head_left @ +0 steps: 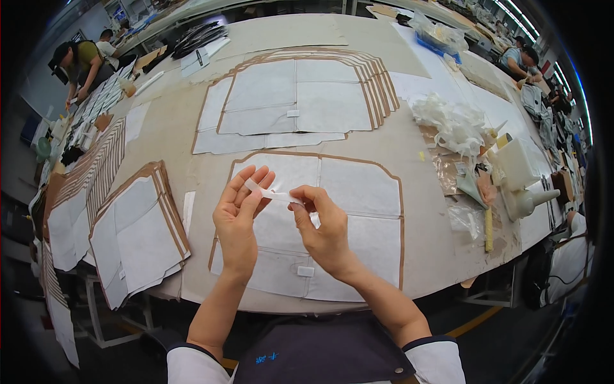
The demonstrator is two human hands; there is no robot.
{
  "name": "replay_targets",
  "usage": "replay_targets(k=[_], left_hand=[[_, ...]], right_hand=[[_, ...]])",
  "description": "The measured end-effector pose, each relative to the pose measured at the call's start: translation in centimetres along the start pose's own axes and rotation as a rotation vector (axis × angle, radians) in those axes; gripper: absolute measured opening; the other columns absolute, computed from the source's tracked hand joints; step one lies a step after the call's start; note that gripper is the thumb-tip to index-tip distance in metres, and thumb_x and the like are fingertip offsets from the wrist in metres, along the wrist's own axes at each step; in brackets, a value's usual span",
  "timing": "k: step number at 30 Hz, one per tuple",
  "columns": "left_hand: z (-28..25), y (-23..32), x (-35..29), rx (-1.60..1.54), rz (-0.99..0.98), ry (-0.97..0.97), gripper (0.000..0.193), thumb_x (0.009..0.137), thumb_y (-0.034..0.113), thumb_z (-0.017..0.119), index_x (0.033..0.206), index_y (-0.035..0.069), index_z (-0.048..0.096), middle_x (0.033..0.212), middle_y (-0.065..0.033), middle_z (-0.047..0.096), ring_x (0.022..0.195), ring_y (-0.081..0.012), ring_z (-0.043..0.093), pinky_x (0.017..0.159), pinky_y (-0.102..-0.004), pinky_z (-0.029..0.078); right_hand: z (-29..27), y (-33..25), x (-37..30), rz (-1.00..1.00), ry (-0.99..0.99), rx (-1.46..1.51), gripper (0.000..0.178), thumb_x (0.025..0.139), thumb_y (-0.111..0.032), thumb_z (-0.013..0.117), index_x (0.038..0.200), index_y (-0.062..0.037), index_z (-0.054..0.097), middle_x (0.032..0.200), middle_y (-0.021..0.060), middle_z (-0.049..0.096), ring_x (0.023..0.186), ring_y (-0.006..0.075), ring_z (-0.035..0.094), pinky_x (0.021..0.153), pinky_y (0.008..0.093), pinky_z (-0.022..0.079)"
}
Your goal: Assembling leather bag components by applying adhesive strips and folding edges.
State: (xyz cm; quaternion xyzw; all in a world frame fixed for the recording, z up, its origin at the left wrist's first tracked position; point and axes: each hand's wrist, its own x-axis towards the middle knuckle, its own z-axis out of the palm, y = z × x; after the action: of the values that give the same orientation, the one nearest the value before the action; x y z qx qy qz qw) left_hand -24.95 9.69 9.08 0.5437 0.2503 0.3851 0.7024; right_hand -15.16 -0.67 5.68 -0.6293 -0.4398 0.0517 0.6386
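Between my two hands a small white strip [276, 195] is stretched above the table. Its left end is pinched by the thumb and fingers of my left hand [238, 214], whose other fingers are partly spread. At the other end, the thumb and curled fingers of my right hand [325, 230] grip the strip. Below them lies a flat white panel [361, 185] with a brown-edged border and a seam across it; a small white tag [306, 271] sits on its lower part. My hands hide the panel's middle.
Beyond lies a fanned stack of similar panels [332, 96]. Striped and white brown-edged pieces [150, 240] hang over the left edge. At right are crumpled white plastic [451, 121], white plastic bottles [515, 163] and a yellow stick [488, 230]. A person [83, 67] works at far left, another [519, 61] at far right.
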Motion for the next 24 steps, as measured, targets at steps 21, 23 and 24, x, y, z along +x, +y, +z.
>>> replay_targets(k=[21, 23, 24], left_hand=[[-2.4, -6.2, 14.2, 0.683, -0.158, -0.742, 0.025, 0.093, 0.026, 0.067, 0.081, 0.004, 0.067, 0.116, -0.0065, 0.066, 0.101, -0.0156, 0.061, 0.091, -0.0351, 0.049], [-2.3, -8.0, 15.7, 0.673, -0.165, -0.721, 0.025, 0.093, 0.027, 0.067, 0.082, 0.004, 0.07, 0.099, -0.0025, 0.069, 0.093, -0.0133, 0.061, 0.084, -0.0307, 0.049], [-2.1, -8.4, 16.1, 0.672, -0.173, -0.727, 0.025, 0.093, 0.027, 0.067, 0.082, 0.004, 0.07, 0.099, -0.0025, 0.069, 0.093, -0.0133, 0.061, 0.084, -0.0307, 0.049]], right_hand=[[-10.8, 9.6, 6.1, 0.799, -0.459, 0.15, 0.021, 0.095, -0.022, 0.068, 0.092, -0.0015, 0.07, 0.065, 0.0004, 0.061, 0.05, 0.0031, 0.042, 0.046, 0.021, 0.029], [-10.6, 11.0, 6.9, 0.796, -0.411, 0.099, 0.021, 0.095, -0.022, 0.068, 0.091, -0.0015, 0.07, 0.066, -0.0008, 0.06, 0.053, 0.0032, 0.043, 0.048, 0.0211, 0.031], [-10.6, 11.8, 7.2, 0.744, -0.395, 0.034, 0.022, 0.095, -0.022, 0.068, 0.09, -0.0015, 0.07, 0.066, -0.0016, 0.058, 0.057, 0.0033, 0.044, 0.05, 0.0214, 0.032]])
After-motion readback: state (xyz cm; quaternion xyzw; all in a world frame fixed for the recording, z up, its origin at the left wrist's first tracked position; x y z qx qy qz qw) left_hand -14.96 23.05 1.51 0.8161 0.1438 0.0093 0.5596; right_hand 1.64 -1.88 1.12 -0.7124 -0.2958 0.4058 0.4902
